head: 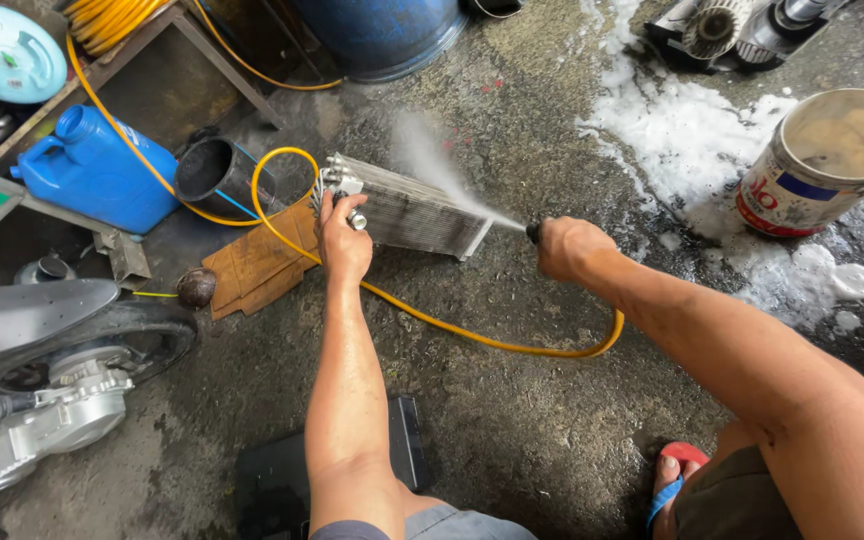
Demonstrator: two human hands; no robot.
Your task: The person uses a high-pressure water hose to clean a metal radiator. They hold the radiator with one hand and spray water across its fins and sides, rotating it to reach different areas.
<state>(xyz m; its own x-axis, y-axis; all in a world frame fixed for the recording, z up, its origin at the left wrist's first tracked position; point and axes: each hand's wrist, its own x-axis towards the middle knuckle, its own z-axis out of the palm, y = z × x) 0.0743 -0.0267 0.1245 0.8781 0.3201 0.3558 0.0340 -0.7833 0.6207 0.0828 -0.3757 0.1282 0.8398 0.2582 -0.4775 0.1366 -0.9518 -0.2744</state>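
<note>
Much at the edges is cut off: only the base of the blue drum (382,35) at the top shows, the grey machine parts (742,28) in the upper right corner run out of view, and the motorcycle (47,375) at lower left is seen only in part. The spray nozzle (532,231) is almost wholly buried in the right hand (567,248), which is closed tight round it, so only its dark tip shows; a jet of water leaves that tip and breaks into mist against the finned metal coil (407,208). The coil stands on edge on the wet concrete floor (512,400), just left of the nozzle tip, its near end partly masked by the left hand (342,240), whose fingers wrap its end fitting. A yellow hose (472,338) loops beneath both forearms. White foam (692,140) lies beside a paint can (822,160) at right, and a blue jerrycan (102,170) sits at left
</note>
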